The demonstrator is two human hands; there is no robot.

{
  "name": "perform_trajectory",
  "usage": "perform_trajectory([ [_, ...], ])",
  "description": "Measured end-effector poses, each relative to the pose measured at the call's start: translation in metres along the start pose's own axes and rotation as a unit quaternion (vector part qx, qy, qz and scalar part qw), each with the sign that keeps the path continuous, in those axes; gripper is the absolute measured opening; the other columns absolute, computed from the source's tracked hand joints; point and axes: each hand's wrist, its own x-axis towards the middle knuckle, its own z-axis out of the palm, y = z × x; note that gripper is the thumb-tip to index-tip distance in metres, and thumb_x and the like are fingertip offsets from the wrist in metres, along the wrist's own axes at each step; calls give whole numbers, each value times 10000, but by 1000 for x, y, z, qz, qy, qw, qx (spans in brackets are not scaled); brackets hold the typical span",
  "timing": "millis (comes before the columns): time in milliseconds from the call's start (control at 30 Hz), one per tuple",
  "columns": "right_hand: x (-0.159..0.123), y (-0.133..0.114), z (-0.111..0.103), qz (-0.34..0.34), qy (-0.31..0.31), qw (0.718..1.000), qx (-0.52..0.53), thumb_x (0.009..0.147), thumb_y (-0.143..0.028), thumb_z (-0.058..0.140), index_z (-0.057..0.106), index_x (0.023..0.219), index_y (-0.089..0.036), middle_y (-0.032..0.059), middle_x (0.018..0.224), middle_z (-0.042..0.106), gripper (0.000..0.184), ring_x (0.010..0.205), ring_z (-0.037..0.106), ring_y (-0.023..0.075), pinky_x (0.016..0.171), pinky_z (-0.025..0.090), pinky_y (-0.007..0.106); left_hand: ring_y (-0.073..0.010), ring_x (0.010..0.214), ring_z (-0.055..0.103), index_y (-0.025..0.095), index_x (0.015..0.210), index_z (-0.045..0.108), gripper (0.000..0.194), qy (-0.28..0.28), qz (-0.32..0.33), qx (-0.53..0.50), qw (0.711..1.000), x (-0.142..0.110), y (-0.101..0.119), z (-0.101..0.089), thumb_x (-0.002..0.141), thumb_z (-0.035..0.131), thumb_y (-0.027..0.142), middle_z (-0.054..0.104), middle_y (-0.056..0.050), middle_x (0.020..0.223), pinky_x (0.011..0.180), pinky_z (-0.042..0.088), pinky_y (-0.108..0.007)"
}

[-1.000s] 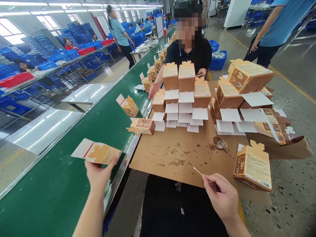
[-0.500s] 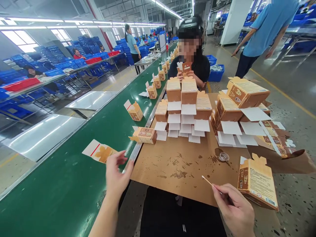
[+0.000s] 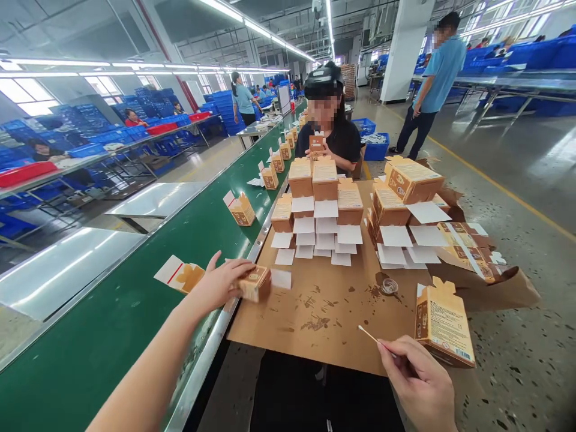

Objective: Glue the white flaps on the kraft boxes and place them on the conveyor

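Note:
At the near edge of the green belt, my left hand [image 3: 225, 279] grips a small brown and orange cardboard box [image 3: 257, 283]. The box lies on its side, slightly blurred, with its white flap [image 3: 281, 279] sticking out to the right over the table. My fingers lie over its top and far side; the thumb is hidden. My right hand [image 3: 416, 378] pinches a cotton swab [image 3: 369, 333], whose white tip points up and left above the brown cardboard sheet [image 3: 288, 327]. Beyond the right hand, a box [image 3: 445, 324] stands with its scalloped flaps up. A small clear dish [image 3: 389, 286] sits nearby on the sheet.
Stacked boxes with white flaps [image 3: 324, 207] fill the table's far side, with another stack [image 3: 405, 204] to their right. Open boxes stand along the green belt [image 3: 121, 324]; one [image 3: 186, 276] is behind my left wrist. Across the table a co-worker [image 3: 326, 129] holds a box.
My left hand has moved right and taken hold of the box at the belt's edge, which has shifted toward me and turned. The right hand keeps the swab. The view has shifted slightly.

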Motion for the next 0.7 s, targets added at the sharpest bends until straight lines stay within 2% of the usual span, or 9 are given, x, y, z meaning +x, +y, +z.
perform_trajectory([
  [133, -1, 3, 3, 0, 2, 1000, 6, 1009, -396, 877, 881, 747, -325, 8, 579, 698, 272, 411, 627, 226, 350, 527, 340, -384, 1428, 839, 487, 1332, 917, 570, -123, 36, -58, 990, -15, 9, -18, 804, 826, 292, 912, -70, 1438, 1438, 389, -729],
  [200, 0, 5, 4, 0, -4, 1000, 8, 1009, -410, 882, 891, 750, -320, 9, 582, 702, 274, 420, 625, 220, 355, 521, 330, -394, 1502, 797, 490, 1368, 911, 555, -117, 36, -71, 990, -16, 19, -14, 846, 802, 333, 895, -89, 1480, 1438, 389, -733],
  [267, -1, 7, 4, 3, -3, 1000, 9, 1008, -415, 884, 893, 756, -313, 10, 582, 700, 272, 428, 623, 216, 363, 514, 326, -402, 1544, 753, 443, 1406, 903, 504, -26, 9, -89, 996, -24, 28, -1, 927, 757, 390, 870, -124, 1498, 1453, 376, -715],
  [333, -3, 7, 1, 11, 6, 1000, 6, 1002, -420, 888, 883, 748, -313, 7, 572, 682, 276, 426, 620, 216, 368, 511, 328, -395, 1536, 725, 371, 1430, 887, 454, 142, -47, -124, 981, -42, 35, 22, 1017, 718, 456, 831, -155, 1495, 1427, 453, -645],
  [400, -5, 8, -3, 24, 11, 1000, 0, 995, -425, 893, 874, 738, -320, 8, 572, 683, 279, 425, 625, 223, 376, 524, 337, -376, 1488, 719, 331, 1469, 855, 459, 296, -118, -169, 933, -62, 41, 53, 1077, 712, 522, 772, -160, 1502, 1357, 550, -575],
  [467, -8, 10, -7, 35, 12, 999, 1, 987, -436, 899, 869, 728, -331, 17, 584, 706, 280, 430, 637, 232, 382, 537, 347, -368, 1497, 693, 336, 1550, 814, 512, 359, -177, -206, 893, -77, 49, 87, 1106, 716, 572, 702, -158, 1540, 1358, 554, -569],
  [500, -9, 11, -8, 39, 10, 999, 2, 983, -441, 901, 866, 725, -336, 22, 592, 720, 280, 434, 642, 236, 382, 538, 350, -372, 1535, 666, 342, 1575, 803, 533, 356, -195, -220, 887, -80, 54, 102, 1110, 720, 587, 666, -161, 1567, 1384, 528, -586],
  [600, -11, 16, -12, 47, -1, 999, -3, 967, -455, 910, 854, 717, -346, 18, 587, 704, 279, 432, 630, 239, 377, 526, 358, -401, 1721, 524, 328, 1589, 804, 554, 288, -214, -248, 900, -70, 70, 135, 1098, 747, 578, 557, -181, 1658, 1427, 478, -624],
  [700, -10, 19, -13, 55, -17, 998, -9, 961, -448, 919, 855, 734, -344, 15, 586, 679, 258, 446, 630, 242, 395, 535, 365, -415, 1725, 549, 324, 1598, 790, 534, 240, -224, -253, 910, -56, 91, 145, 1087, 755, 472, 465, -195, 1744, 1274, 631, -595],
])
